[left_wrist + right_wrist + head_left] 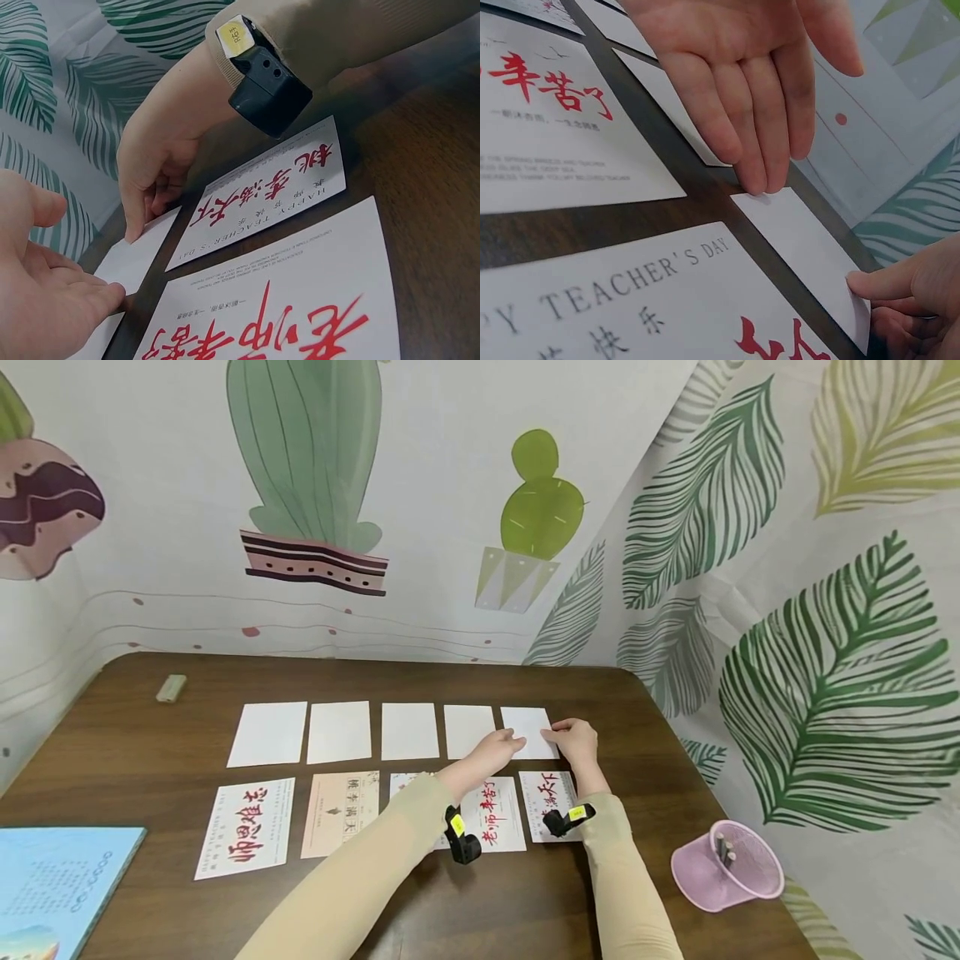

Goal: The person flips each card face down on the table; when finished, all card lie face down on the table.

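A blank white card [529, 732] lies at the right end of the back row. My right hand [577, 743] pinches its right edge, the thumb [866, 285] on top and the other fingers curled at the edge in the right wrist view. At the card's left end is my left hand [486, 755], its fingers straight and fingertips right at the edge; the palm shows in the left wrist view. In front of it lies a card with red characters [545, 793], partly covered by the right wrist. Beside that is another red-lettered card [493, 817].
Several more blank cards [410, 732] continue the back row leftward. Printed cards [246, 827] form the front row, one partly behind the left arm. A pink mesh pen holder [708, 868] stands right, a blue booklet [67, 877] lies left, and a small pale block [172, 687] sits back left.
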Action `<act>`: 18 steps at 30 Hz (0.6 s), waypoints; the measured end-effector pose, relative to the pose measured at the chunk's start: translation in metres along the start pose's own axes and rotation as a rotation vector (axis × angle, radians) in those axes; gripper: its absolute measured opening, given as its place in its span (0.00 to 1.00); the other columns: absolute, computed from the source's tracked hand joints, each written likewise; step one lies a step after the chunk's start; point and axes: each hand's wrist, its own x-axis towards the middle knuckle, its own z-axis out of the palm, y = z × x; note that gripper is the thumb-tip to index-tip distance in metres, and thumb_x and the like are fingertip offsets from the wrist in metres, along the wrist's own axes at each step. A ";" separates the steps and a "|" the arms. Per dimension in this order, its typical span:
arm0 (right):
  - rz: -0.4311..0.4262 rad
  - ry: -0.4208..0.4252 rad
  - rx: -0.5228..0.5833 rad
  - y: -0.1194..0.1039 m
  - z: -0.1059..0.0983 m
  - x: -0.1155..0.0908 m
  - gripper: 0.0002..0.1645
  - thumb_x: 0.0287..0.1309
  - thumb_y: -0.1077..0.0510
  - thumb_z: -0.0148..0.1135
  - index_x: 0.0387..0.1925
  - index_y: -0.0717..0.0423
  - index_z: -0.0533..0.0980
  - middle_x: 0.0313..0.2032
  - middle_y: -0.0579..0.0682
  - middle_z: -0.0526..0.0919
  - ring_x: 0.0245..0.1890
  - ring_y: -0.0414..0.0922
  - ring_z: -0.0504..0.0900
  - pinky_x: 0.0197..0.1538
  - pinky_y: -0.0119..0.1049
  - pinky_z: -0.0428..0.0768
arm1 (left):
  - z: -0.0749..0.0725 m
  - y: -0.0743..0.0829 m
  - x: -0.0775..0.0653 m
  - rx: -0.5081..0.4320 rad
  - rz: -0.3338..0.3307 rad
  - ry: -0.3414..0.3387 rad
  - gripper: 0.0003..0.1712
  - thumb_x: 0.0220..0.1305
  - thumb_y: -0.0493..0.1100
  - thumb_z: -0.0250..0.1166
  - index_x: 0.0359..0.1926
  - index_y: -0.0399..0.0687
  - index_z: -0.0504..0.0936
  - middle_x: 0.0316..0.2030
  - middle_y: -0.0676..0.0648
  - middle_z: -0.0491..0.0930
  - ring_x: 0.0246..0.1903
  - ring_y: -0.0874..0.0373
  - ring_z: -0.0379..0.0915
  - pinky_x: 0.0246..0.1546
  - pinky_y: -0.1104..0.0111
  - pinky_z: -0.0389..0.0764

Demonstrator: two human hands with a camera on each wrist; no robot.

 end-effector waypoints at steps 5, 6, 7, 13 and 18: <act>-0.002 -0.008 -0.010 0.001 -0.001 0.000 0.19 0.56 0.52 0.69 0.39 0.66 0.82 0.41 0.64 0.85 0.42 0.56 0.80 0.45 0.47 0.79 | -0.001 0.000 -0.001 -0.001 0.010 0.009 0.35 0.76 0.50 0.47 0.74 0.34 0.54 0.72 0.34 0.59 0.72 0.39 0.53 0.73 0.47 0.56; -0.003 -0.008 -0.010 0.001 -0.001 -0.001 0.20 0.56 0.52 0.68 0.39 0.66 0.82 0.41 0.64 0.85 0.42 0.56 0.79 0.45 0.46 0.79 | -0.001 -0.001 -0.002 -0.006 0.015 0.013 0.34 0.76 0.49 0.47 0.74 0.34 0.54 0.71 0.34 0.59 0.72 0.38 0.53 0.72 0.47 0.56; -0.004 -0.005 -0.011 0.001 -0.001 -0.001 0.20 0.57 0.52 0.67 0.40 0.66 0.82 0.42 0.64 0.85 0.42 0.56 0.80 0.44 0.46 0.79 | -0.001 -0.001 -0.002 -0.013 0.025 0.021 0.33 0.76 0.48 0.47 0.73 0.33 0.55 0.71 0.34 0.60 0.71 0.38 0.54 0.72 0.47 0.57; -0.006 0.025 0.025 -0.008 0.000 -0.008 0.18 0.59 0.53 0.66 0.41 0.65 0.82 0.40 0.62 0.85 0.39 0.52 0.80 0.39 0.39 0.77 | -0.010 -0.005 -0.005 -0.080 0.151 0.114 0.25 0.74 0.39 0.50 0.68 0.31 0.66 0.63 0.34 0.73 0.63 0.42 0.70 0.66 0.55 0.71; -0.088 0.030 0.123 -0.027 0.007 -0.023 0.14 0.54 0.55 0.70 0.36 0.63 0.83 0.31 0.56 0.85 0.30 0.46 0.80 0.33 0.33 0.75 | -0.029 -0.008 -0.019 -0.138 0.154 0.180 0.20 0.68 0.31 0.53 0.59 0.30 0.75 0.52 0.34 0.81 0.50 0.45 0.81 0.55 0.63 0.81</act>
